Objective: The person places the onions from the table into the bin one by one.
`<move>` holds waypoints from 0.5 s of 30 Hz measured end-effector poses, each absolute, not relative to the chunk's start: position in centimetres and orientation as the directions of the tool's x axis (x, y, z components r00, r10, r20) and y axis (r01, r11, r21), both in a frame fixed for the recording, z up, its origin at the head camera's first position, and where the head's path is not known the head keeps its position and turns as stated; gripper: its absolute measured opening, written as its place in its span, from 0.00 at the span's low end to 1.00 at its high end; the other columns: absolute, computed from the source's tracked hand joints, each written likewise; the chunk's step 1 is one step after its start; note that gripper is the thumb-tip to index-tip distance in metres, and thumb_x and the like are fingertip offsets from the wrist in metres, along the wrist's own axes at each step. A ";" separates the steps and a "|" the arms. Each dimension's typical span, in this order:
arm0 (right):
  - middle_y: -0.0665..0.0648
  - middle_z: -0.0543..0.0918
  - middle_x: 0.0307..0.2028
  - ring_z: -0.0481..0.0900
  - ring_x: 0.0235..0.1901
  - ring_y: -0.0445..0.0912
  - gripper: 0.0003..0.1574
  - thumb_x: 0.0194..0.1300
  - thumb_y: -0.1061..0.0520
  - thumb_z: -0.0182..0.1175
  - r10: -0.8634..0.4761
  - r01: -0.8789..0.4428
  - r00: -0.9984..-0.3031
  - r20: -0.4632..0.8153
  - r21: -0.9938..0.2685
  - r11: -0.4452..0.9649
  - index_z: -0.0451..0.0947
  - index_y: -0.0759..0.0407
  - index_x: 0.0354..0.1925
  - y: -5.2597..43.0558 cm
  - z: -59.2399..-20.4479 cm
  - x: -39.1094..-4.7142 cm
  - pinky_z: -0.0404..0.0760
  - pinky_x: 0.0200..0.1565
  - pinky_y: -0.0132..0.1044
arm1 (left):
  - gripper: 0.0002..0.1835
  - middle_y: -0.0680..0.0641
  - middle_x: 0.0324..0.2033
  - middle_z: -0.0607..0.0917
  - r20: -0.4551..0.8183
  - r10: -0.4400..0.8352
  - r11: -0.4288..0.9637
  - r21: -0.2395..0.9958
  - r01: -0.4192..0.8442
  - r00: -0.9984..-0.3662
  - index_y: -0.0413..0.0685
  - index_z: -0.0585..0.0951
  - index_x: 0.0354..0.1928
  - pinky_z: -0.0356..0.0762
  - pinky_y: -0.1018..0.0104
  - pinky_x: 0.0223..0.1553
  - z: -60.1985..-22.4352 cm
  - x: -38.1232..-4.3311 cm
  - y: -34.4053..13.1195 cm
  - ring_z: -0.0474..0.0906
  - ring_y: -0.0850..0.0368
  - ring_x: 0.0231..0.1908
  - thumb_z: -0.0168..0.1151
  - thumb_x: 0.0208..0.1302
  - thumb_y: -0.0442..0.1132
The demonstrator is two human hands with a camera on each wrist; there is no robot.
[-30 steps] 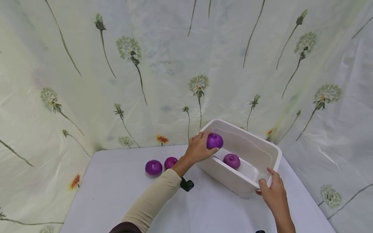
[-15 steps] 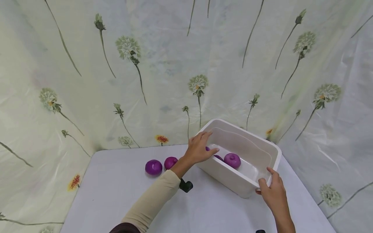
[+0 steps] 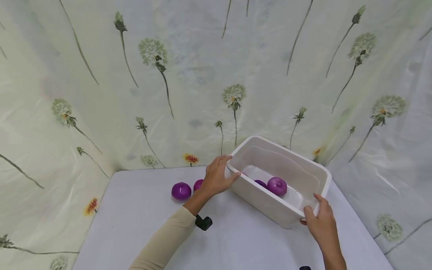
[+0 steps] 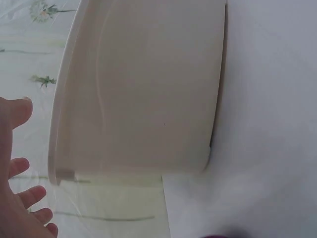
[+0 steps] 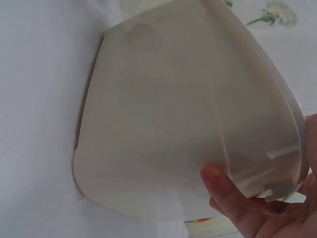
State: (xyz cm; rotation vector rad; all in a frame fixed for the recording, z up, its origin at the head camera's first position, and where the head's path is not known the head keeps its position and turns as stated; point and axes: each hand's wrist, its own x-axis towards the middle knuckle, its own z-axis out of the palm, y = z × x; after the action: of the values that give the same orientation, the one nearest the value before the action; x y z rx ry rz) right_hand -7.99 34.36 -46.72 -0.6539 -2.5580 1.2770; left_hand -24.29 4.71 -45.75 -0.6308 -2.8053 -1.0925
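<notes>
A white plastic bin (image 3: 266, 206) stands at an angle on the table; my right hand (image 3: 320, 221) grips its near right corner, also seen in the right wrist view with fingers (image 5: 228, 198) under the rim. My left hand (image 3: 216, 178) is at the left end of the bin, fingers and thumb spread, holding nothing. In the bin lie a purple onion (image 3: 277, 186) and a darker onion (image 3: 260, 183), partly hidden by the wall; a sliver of purple shows further left. Outside, a purple onion (image 3: 181, 191) rests on the table beside another onion (image 3: 197, 184), partly covered by my left hand.
The table (image 3: 141, 225) has a white cover. A curtain (image 3: 195, 93) printed with dandelions hangs close behind and at both sides. A black device (image 3: 204, 223) sits at my left wrist.
My left hand has let go of an onion inside the bin, then drawn back left over the rim. The right hand keeps its grip on the bin.
</notes>
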 end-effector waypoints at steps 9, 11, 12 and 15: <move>0.78 0.60 0.65 0.73 0.52 0.76 0.41 0.70 0.58 0.44 0.481 0.301 -0.877 -0.010 -0.791 0.532 0.48 0.64 0.77 34.4 -47.0 -8.2 0.85 0.25 0.33 | 0.36 0.44 0.70 0.70 0.208 0.245 0.692 0.646 0.321 -0.947 0.54 0.68 0.71 0.60 0.38 0.69 -47.9 -24.2 -0.3 0.63 0.44 0.71 0.62 0.65 0.60; 0.78 0.60 0.65 0.73 0.52 0.76 0.41 0.69 0.58 0.44 0.484 0.306 -0.875 -0.014 -0.790 0.532 0.48 0.64 0.77 34.3 -46.9 -8.2 0.84 0.25 0.33 | 0.36 0.44 0.70 0.70 0.197 0.219 0.708 0.642 0.294 -0.956 0.54 0.68 0.71 0.60 0.38 0.69 -48.4 -24.2 -1.3 0.64 0.44 0.71 0.61 0.65 0.60; 0.78 0.60 0.65 0.72 0.52 0.76 0.41 0.69 0.58 0.44 0.485 0.310 -0.874 -0.017 -0.788 0.531 0.48 0.65 0.77 34.3 -46.9 -8.3 0.84 0.25 0.33 | 0.36 0.44 0.70 0.70 0.193 0.208 0.711 0.643 0.284 -0.959 0.54 0.68 0.70 0.60 0.38 0.69 -48.7 -24.2 -1.8 0.64 0.43 0.71 0.61 0.65 0.60; 0.77 0.60 0.65 0.72 0.52 0.75 0.41 0.69 0.57 0.44 0.490 0.325 -0.871 -0.029 -0.783 0.531 0.48 0.64 0.77 34.1 -46.8 -8.3 0.84 0.25 0.33 | 0.36 0.44 0.69 0.70 0.178 0.167 0.718 0.652 0.243 -0.970 0.54 0.68 0.70 0.59 0.37 0.68 -49.3 -24.1 -3.3 0.64 0.43 0.70 0.62 0.64 0.59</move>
State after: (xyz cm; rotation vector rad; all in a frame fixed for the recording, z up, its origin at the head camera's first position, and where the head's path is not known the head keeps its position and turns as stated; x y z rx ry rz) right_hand -8.35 34.10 -46.80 -0.6939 -2.5741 1.2542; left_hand -24.07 -3.29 -49.26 -0.3371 -2.8127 -1.0910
